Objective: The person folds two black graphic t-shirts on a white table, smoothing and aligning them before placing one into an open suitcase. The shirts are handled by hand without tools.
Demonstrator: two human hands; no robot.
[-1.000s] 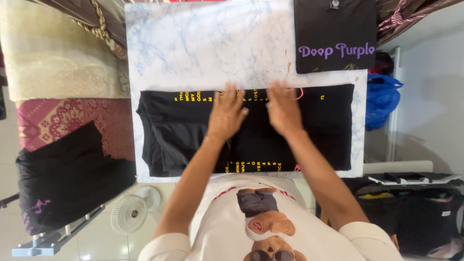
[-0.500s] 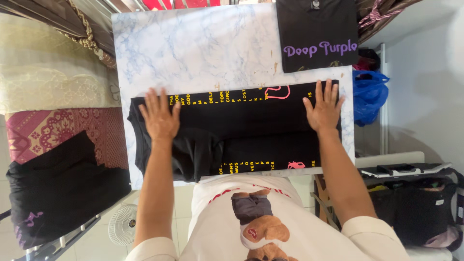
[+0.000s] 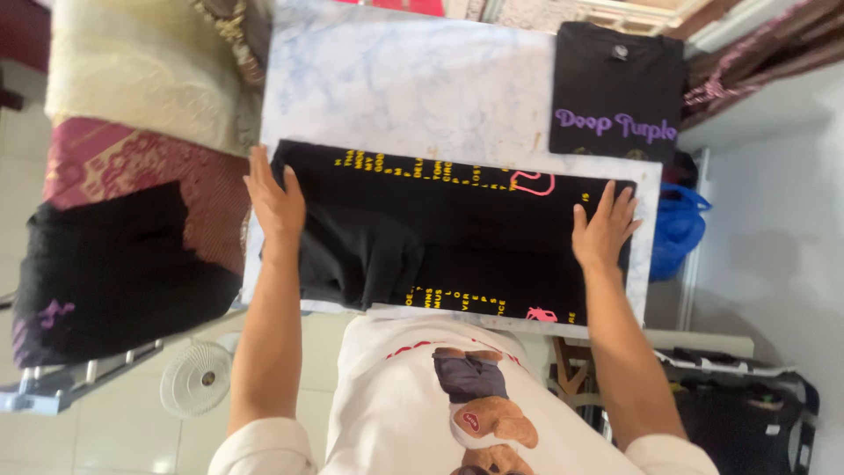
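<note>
A black t-shirt point(image 3: 457, 233) with yellow lettering and pink marks lies flat across the near part of a white marbled table point(image 3: 413, 79). My left hand point(image 3: 274, 198) rests palm down on the shirt's left end, fingers spread. Flat on the shirt's right end sits my right hand point(image 3: 602, 227), fingers spread too. Neither hand grips anything. A folded sleeve bunches near the shirt's lower left.
A folded black shirt with purple lettering point(image 3: 617, 92) lies at the table's far right corner. Piled cloths, cream point(image 3: 141, 75), red patterned point(image 3: 132, 171) and black point(image 3: 114, 268), sit to the left. A blue bag point(image 3: 677, 230) hangs right. A white fan point(image 3: 198, 378) stands on the floor.
My hands slid apart from the shirt's middle out to its left and right ends, smoothing it flat. The camera view shifted slightly.
</note>
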